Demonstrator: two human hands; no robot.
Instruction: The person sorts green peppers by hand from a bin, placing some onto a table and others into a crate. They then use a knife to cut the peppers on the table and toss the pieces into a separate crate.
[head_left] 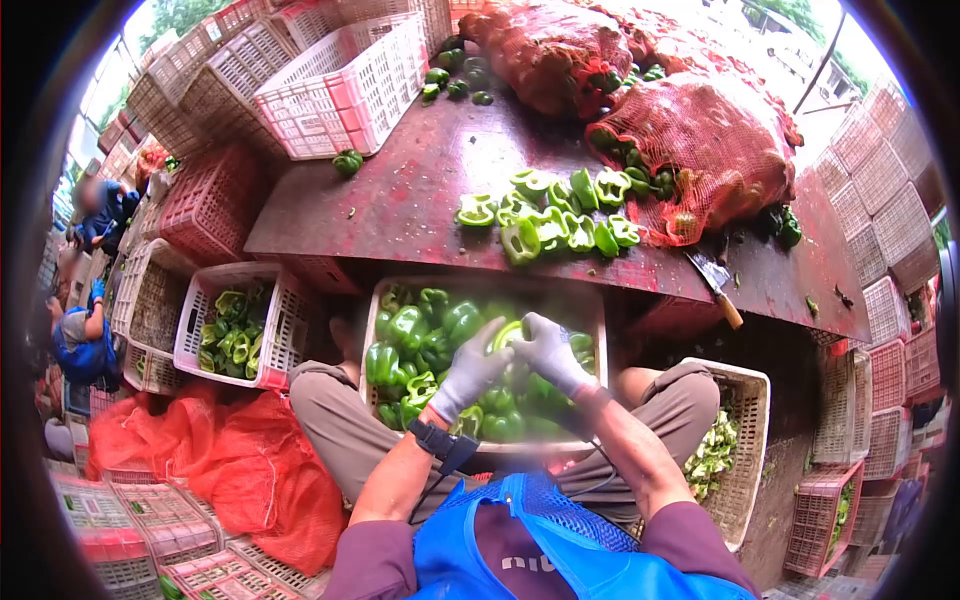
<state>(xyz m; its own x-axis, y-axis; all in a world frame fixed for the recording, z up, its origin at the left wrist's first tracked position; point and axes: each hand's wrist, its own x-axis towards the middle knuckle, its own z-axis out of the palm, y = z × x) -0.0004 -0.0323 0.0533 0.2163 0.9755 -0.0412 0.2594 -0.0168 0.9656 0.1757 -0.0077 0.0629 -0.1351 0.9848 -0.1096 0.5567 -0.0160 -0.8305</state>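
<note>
Your blue vest (pixel 500 535) sits nearest the camera. Beyond it, your gloved left hand (pixel 472 370) and right hand (pixel 553 355) grip a green pepper (pixel 507 336) together over the pepper-filled crate (pixel 601 345) between your knees. Cut peppers (pixel 553 229) lie by the tabletop's (pixel 400 200) near edge, left of a knife (pixel 712 275) (handle toward you).

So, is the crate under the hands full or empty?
Not empty: in the crate, green peppers cover most of what shows inside. How full, I cannot tell: seen from above, the depth is hidden.
</note>
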